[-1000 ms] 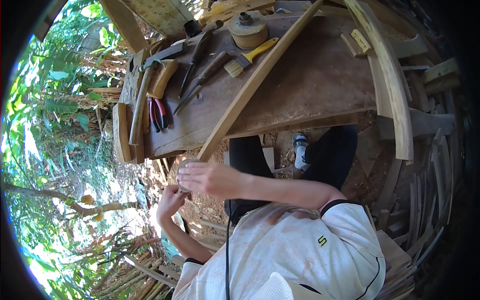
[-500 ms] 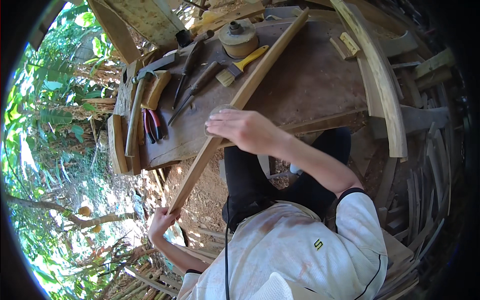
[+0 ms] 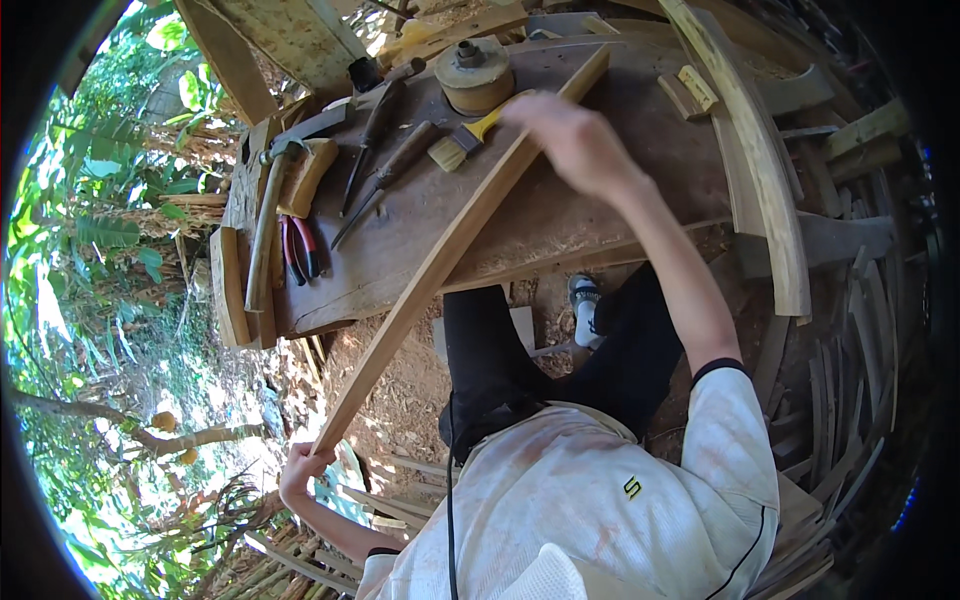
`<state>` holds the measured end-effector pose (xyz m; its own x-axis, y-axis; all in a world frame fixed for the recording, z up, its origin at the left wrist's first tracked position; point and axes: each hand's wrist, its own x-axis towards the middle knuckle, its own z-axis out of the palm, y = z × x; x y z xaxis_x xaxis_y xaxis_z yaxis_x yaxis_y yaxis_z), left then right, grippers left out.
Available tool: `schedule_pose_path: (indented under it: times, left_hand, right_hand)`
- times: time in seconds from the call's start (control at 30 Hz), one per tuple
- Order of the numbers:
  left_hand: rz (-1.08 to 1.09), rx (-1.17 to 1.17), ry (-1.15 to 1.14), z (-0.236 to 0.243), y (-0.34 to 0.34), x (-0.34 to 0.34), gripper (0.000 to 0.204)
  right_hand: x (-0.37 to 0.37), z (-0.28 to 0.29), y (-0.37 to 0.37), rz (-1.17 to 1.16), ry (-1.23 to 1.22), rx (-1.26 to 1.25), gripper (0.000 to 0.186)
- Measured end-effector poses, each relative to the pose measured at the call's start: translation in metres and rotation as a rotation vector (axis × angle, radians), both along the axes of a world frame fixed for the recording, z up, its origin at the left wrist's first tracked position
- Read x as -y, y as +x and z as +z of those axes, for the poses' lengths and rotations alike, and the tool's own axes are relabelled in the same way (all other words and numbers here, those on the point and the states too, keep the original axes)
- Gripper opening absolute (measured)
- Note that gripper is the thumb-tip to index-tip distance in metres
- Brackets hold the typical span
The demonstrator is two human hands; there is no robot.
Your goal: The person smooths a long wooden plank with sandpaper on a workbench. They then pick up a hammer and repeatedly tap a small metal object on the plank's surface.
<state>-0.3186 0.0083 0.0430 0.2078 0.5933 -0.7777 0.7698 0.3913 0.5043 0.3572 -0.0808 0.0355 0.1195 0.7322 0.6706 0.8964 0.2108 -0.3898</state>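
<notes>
A long wooden strip point(image 3: 425, 285) slants from the lower left up across the bench. Its near end is gripped by my left hand point(image 3: 303, 468), fingers closed round it. Over the strip's far part is my right hand point(image 3: 575, 145), smeared by motion; its fingers and anything under them cannot be made out. A yellow-handled paintbrush point(image 3: 480, 127) lies just left of that hand, beside a round wooden block with a metal stub point(image 3: 474, 80).
On the brown bench top point(image 3: 620, 150) lie a hammer point(image 3: 266, 225), red-handled pliers point(image 3: 298, 248), two long-handled tools, one a chisel-like tool point(image 3: 385, 182), and a small wood block point(image 3: 308, 178). A curved board point(image 3: 765, 170) crosses the right side. Offcuts point(image 3: 850, 350) pile beyond it.
My right hand has moved up and right along the strip, away from the bench's near edge; the round flat piece seen under its fingers is no longer distinguishable. Left hand and strip shift slightly down-left.
</notes>
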Motion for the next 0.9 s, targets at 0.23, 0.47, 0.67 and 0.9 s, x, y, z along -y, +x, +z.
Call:
schedule_pose_path:
  times: [0.23,0.47,0.67,0.9]
  left_hand:
    - [-0.015,0.007,0.009,-0.002,-0.008,-0.014,0.016]
    - [-0.001,0.049,0.005,0.000,-0.002,-0.022,0.014]
    - [0.020,0.024,0.005,0.000,-0.009,-0.020,0.015]
    - [-0.111,-0.006,0.059,-0.004,0.036,-0.024,0.022]
  right_hand:
    - [0.005,-0.011,-0.014,0.070,0.010,0.119,0.023]
    - [0.020,0.005,0.103,-0.441,-0.132,-0.057,0.026]
    - [-0.003,-0.007,0.030,0.010,-0.035,0.088,0.021]
    - [0.010,-0.005,0.051,-0.351,-0.035,0.103,0.021]
